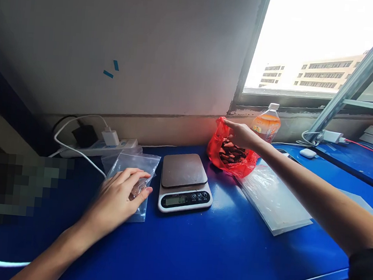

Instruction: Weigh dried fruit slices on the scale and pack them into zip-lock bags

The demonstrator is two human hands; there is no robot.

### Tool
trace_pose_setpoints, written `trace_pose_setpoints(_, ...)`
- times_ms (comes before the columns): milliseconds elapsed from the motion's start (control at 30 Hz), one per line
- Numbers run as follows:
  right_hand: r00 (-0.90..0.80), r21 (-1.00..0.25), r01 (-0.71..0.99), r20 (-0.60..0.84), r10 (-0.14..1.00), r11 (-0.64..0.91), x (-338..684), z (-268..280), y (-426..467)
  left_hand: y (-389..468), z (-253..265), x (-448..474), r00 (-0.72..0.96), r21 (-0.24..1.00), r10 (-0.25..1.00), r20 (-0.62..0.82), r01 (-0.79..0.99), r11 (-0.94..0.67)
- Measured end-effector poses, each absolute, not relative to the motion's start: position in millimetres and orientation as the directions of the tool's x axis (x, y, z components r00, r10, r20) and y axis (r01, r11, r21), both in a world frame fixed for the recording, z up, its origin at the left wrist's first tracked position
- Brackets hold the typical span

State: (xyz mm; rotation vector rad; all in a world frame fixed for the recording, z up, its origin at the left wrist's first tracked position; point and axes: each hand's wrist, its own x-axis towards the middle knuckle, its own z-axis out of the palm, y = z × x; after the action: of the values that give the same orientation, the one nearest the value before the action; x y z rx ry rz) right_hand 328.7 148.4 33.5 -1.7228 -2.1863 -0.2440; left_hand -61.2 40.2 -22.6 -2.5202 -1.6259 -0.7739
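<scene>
My left hand (121, 195) rests over a clear zip bag (151, 165) on the blue table, left of the scale. Its fingers are loosely stretched and the thumb stands apart. Something brownish shows under the fingers, too covered to make out. A digital kitchen scale (185, 170) with a bare brown top reads what looks like 0.0. Behind and right of it is a red plastic bag (214, 153), its mouth spread around dark reddish-brown dried pieces (232, 155). My right hand (241, 134) pinches the upper rim of this bag.
A stack of clear plastic bags (275, 208) lies under my right forearm. An orange drink bottle (268, 123) stands behind the red bag. At the back left are a power strip (127, 143) and a white cable (75, 147). A white earbud case (308, 153) sits near the window.
</scene>
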Motion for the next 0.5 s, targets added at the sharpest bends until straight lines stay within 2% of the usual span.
trace_pose_setpoints(167, -0.195, -0.059, 0.971, 0.36, 0.912, 0.231, 322, 23, 152, 36, -24, -57, 0.332, 0.178, 0.825, 0.458, 0.874, -0.451)
trace_pose_setpoints(367, 0.007, -0.05, 0.999, 0.391, 0.92, 0.014, 329, 6, 142, 37, -26, -55, 0.318, 0.157, 0.814, 0.486, 0.885, -0.439)
trace_pose_setpoints(500, 0.031, 0.01, 0.999, 0.377, 0.926, -0.037, 332, -1, 135, 37, -28, -56, 0.319, 0.153, 0.813, 0.486, 0.885, -0.439)
